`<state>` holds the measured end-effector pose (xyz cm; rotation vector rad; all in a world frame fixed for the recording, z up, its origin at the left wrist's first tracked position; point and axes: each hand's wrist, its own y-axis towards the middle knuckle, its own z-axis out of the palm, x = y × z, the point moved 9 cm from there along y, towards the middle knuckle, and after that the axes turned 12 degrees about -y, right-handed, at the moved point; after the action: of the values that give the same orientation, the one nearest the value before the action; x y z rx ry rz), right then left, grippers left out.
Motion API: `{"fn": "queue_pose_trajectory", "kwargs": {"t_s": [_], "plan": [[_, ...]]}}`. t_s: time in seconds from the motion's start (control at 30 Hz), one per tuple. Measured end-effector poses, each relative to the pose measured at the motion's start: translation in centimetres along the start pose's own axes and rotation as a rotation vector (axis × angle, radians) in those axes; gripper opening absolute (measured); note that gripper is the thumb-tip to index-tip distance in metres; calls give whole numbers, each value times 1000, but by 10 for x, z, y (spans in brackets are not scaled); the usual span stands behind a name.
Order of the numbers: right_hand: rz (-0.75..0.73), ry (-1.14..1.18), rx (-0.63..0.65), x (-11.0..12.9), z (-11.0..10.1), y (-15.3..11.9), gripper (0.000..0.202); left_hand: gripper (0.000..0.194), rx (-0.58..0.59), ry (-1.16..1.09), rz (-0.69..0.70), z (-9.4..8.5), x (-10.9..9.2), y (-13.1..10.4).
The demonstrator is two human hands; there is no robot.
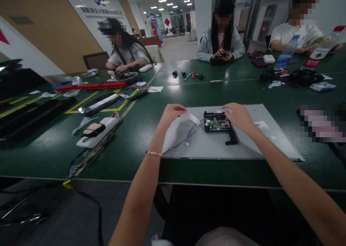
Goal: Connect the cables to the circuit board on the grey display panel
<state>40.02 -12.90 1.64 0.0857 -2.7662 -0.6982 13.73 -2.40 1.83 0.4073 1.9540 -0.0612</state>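
Note:
A flat grey-white panel (pixel 251 130), like the back of a screen, lies on the green table in front of me. My left hand (pixel 174 113) is closed on the upper edge of a thin white sheet (pixel 177 132) that bulges up over the panel's left side. Grey cables (pixel 190 132) run from beside the sheet to a green circuit board (pixel 216 123) in a black frame (pixel 207 129). At the frame's upper right corner is my right hand (pixel 238 116), its thumb and fingers closed around that corner; the fingertips are partly hidden.
A white power strip (pixel 98 132) with a black adapter and cords lies left. Farther back are a screwdriver (pixel 193 77) and small parts. Bottles (pixel 288 53), a black bundle (pixel 300 76) and a blurred pink item (pixel 321 123) are on the right. Three people sit across the table.

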Motion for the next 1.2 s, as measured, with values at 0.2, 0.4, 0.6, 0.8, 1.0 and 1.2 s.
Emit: {"fn": "queue_pose_trajectory", "kwargs": {"t_s": [0.2, 0.4, 0.6, 0.8, 1.0, 1.2], "plan": [[-132, 42, 59, 36, 5, -7, 33, 13, 147, -96, -139, 4, 4, -9], [-411, 124, 116, 92, 3, -23, 42, 14, 279, 20, -104, 33, 3, -12], [-629, 94, 148, 122, 10, -40, 39, 14, 296, 89, -62, 40, 5, -12], [-661, 46, 130, 135, 14, -43, 34, 15, 291, 120, -38, 42, 7, -11], [-702, -70, 127, 144, 19, -48, 23, 22, 363, 183, 14, 51, 4, -12], [-672, -76, 188, 140, 28, -50, 23, 23, 471, 440, 237, 63, -9, -17]]}}
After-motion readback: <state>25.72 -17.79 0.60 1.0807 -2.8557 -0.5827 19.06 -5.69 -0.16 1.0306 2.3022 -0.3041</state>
